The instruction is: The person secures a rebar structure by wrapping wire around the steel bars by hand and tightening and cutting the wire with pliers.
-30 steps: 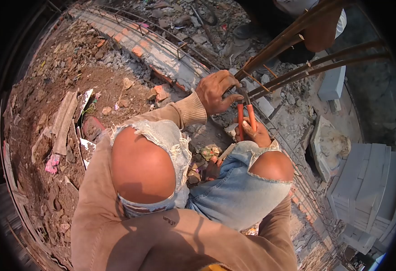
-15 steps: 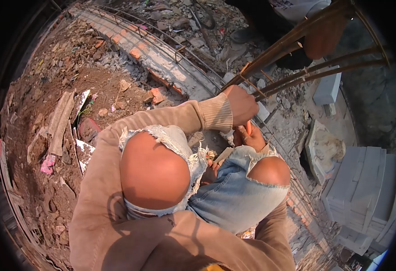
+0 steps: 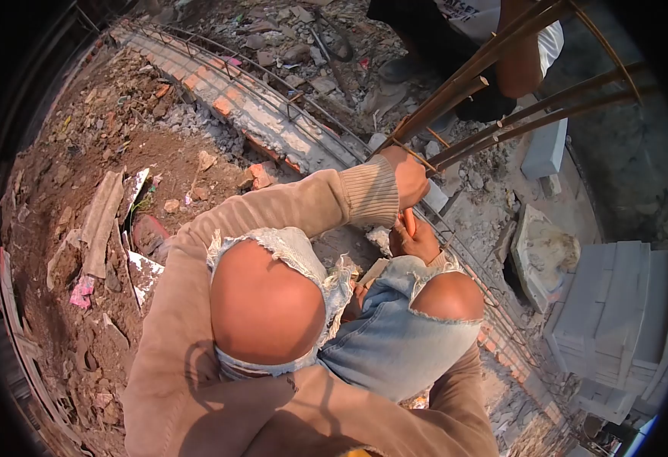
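Note:
My left hand (image 3: 408, 177) is closed at the lower end of upright steel rebars (image 3: 456, 97), beside a thin stirrup. Its fingers curl down and away from me, so what they grip is hidden. Just below, my right hand (image 3: 419, 244) is wrapped round an orange-handled tool (image 3: 410, 222); the head of the tool does not show. Both hands are beyond my bent knees, over a long rebar cage (image 3: 292, 107) that runs along a concrete and brick footing (image 3: 246, 114).
A person in dark trousers (image 3: 410, 34) is beyond the rebars. At right stand stacked grey blocks (image 3: 604, 312), a single block (image 3: 545, 148) and a mortar-stained board (image 3: 539, 255). Loose soil, rubble and broken sheet pieces (image 3: 105, 221) cover the left side.
The view has shifted slightly, and the upright rebars appear a little further left. Both hands stay close together at the rebar base, the right one still around the orange handle.

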`<action>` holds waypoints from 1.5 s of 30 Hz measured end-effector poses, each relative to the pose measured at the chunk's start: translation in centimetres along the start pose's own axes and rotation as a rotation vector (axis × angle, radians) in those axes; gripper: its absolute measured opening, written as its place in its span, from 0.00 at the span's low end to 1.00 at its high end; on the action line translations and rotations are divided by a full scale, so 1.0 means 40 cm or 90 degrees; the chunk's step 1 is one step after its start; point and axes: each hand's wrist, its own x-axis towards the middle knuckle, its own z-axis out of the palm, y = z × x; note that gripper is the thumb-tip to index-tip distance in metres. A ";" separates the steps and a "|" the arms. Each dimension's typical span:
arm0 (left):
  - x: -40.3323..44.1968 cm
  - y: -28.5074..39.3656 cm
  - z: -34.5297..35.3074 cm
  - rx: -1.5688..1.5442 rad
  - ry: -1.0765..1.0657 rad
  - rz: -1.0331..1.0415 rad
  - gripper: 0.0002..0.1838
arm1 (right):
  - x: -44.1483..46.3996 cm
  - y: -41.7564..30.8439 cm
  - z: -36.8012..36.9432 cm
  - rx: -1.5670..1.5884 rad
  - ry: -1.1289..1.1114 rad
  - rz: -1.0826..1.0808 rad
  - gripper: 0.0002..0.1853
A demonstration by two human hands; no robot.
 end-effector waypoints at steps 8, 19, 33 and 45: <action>0.029 -0.016 0.035 -0.070 0.059 -0.028 0.13 | 0.011 0.047 0.007 -0.071 0.040 -0.043 0.19; -0.023 -0.017 0.104 -0.038 0.240 0.029 0.07 | -0.050 0.071 -0.018 -0.034 -0.110 0.089 0.24; -0.137 -0.084 0.214 -1.164 0.123 -0.319 0.12 | -0.279 0.216 -0.070 -0.370 0.291 0.144 0.21; -0.101 -0.017 0.227 -1.040 0.209 -0.308 0.11 | 0.044 -0.086 -0.016 0.240 -0.119 0.031 0.21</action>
